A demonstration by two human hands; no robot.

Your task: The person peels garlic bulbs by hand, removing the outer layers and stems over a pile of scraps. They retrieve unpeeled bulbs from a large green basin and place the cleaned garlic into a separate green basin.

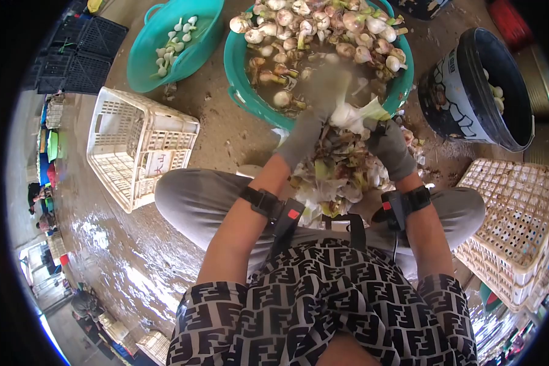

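Observation:
Between my gloved hands, at the near rim of a green tub (241,97), is a white bulb (346,116) with pale leaves. My left hand (314,116) reaches over the rim; its fingers are smeared by motion beside the bulb. My right hand (389,146) is closed at the leafy end of the bulb. Brownish water and many bulbs (305,27) fill the tub. Below my hands lies a heap of peeled skins and leaves (335,177), between my knees.
A second green tub (141,73) with clean white bulbs (175,46) stands upper left. A white crate (165,134) lies left, black crates (94,52) behind it. On the right are a black bucket (448,97) and stacked crates (512,213). People sit far left.

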